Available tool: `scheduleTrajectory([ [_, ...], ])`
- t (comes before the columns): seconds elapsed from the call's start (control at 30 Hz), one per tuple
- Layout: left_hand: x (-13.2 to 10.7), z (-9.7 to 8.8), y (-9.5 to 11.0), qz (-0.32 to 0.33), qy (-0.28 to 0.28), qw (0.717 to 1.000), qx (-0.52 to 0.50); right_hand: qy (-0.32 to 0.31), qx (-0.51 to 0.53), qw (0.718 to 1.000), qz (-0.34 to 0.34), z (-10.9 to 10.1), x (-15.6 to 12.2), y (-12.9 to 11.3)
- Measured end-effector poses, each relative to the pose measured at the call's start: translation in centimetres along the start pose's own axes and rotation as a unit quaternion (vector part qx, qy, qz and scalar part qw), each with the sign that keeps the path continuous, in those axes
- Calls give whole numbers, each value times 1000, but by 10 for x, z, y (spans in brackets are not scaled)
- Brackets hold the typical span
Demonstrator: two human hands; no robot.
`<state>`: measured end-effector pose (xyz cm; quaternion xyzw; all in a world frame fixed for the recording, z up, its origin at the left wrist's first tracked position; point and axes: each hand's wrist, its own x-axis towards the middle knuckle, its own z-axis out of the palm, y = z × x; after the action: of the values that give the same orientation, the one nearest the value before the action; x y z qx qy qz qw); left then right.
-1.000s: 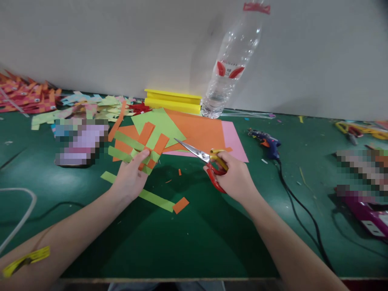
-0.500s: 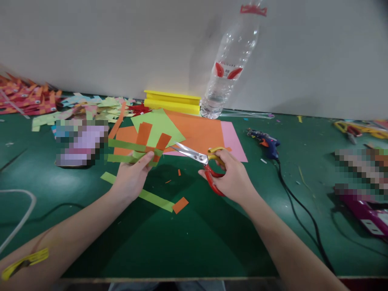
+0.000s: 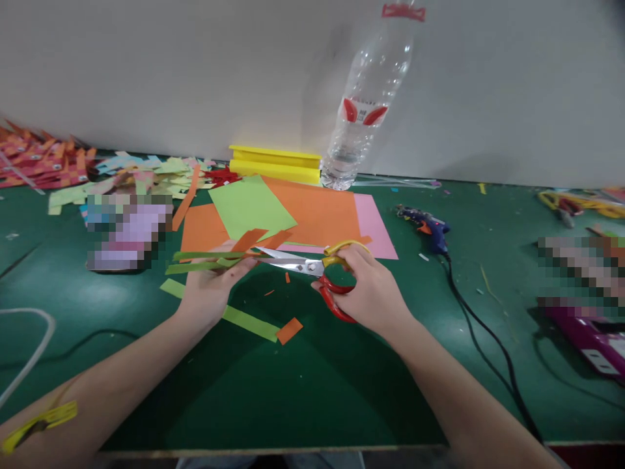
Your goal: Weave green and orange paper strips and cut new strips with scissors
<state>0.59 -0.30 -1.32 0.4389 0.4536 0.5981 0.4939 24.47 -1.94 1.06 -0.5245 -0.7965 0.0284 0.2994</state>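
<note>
My left hand (image 3: pixel 215 277) pinches woven paper strips, with green strips (image 3: pixel 195 266) running out to the left and orange strips (image 3: pixel 251 240) slanting up to the right. Tilted nearly edge-on, the weave shows little of its face. In my right hand (image 3: pixel 368 280) are scissors (image 3: pixel 293 262) with one yellow and one red handle. Their blades are parted, and the tips reach the right edge of the woven strips by my left fingertips. Below lie a loose green strip (image 3: pixel 251 324) and a small orange paper piece (image 3: pixel 290 331) on the green table (image 3: pixel 273 404).
Orange paper (image 3: pixel 317 208), green paper (image 3: pixel 254 205) and pink paper (image 3: pixel 375 225) lie behind my hands. A plastic bottle (image 3: pixel 361 111) leans by a yellow holder (image 3: pixel 273 166). On the right are a glue gun (image 3: pixel 430 228) with its cord; on the left, a blurred phone (image 3: pixel 134 234) and paper scraps (image 3: pixel 122 179).
The scissors have moved left and slightly down, their blades opening wider at the woven strips. My left hand has turned the weave from face-on to nearly edge-on.
</note>
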Motion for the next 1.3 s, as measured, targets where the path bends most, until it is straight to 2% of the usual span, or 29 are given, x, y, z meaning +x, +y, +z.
scheduleTrajectory([
  [0.13,-3,2,4,14,-27,1000,8,2,-12,1000,-17,-1,0,-1],
  [0.43,1,-4,1,59,1,997,42,11,-38,999,-30,-5,-1,1],
  [0.73,3,-6,-2,66,25,996,48,-5,-65,998,-13,-7,-1,3],
  [0.93,2,-7,-2,47,53,994,80,-2,-74,997,-19,-8,0,3],
  [1.1,2,-5,-1,71,47,994,65,4,-85,996,-21,-8,0,4],
  [1.2,1,-6,2,48,44,993,98,-2,-80,997,-20,-7,0,5],
  [1.3,1,-6,4,40,16,993,112,-14,-64,998,-15,-8,0,5],
])
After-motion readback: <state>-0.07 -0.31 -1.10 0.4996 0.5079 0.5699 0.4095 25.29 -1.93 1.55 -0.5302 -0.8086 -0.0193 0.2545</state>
